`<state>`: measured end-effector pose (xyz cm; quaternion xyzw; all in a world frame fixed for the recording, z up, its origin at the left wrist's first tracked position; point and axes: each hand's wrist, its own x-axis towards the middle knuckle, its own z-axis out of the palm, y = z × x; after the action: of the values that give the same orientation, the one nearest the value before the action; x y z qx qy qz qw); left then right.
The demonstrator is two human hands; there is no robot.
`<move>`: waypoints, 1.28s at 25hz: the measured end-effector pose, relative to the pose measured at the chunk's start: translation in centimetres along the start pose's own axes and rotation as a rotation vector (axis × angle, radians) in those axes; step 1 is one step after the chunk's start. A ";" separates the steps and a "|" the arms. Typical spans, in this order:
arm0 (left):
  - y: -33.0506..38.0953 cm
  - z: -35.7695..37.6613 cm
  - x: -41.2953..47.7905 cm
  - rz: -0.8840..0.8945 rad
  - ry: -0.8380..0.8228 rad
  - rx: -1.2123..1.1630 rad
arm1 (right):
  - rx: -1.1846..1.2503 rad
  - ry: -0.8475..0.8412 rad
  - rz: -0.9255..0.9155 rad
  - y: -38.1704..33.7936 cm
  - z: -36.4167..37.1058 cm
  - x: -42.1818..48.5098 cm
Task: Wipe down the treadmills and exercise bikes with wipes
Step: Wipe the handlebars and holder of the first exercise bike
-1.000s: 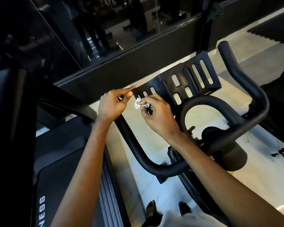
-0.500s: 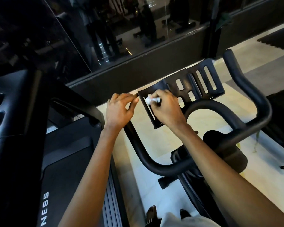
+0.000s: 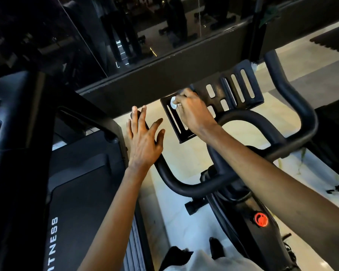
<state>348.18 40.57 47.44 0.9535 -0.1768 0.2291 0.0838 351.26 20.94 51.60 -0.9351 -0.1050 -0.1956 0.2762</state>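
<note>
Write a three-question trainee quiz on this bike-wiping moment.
1. True or false: the right hand pinches the wipe against the tray.
2. The left hand is: A gripping the wipe; B open, fingers straight, at the handlebar; C curled into a fist.
3. Fill in: the knob below the handlebar is coloured ___.
Key: 1 true; 2 B; 3 red.
</note>
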 end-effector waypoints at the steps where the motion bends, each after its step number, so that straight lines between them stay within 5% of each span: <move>1: 0.0 0.0 -0.6 0.012 -0.018 -0.021 | -0.031 -0.032 0.012 0.1 -0.1 -0.5; 10: 2.3 -0.1 -7.3 0.172 -0.246 -0.340 | 0.043 -0.299 0.163 -0.5 -1.7 -5.4; 18: 4.0 -0.5 -10.6 0.264 -0.233 -0.421 | -0.114 -0.062 0.223 -2.2 -2.3 -8.6; 24: 3.8 -0.1 -10.9 0.298 -0.202 -0.425 | -0.035 -0.086 0.272 -3.8 -1.9 -12.7; 28: 3.9 0.1 -11.1 0.299 -0.195 -0.439 | -0.043 0.120 0.292 -3.2 -3.9 -15.4; 32: 4.2 -0.2 -11.1 0.295 -0.243 -0.454 | -0.063 0.092 0.360 -3.4 -4.7 -17.7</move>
<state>337.29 40.10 42.80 0.8948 -0.3692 0.0775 0.2389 332.85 19.59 49.34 -0.9369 0.0832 -0.1889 0.2820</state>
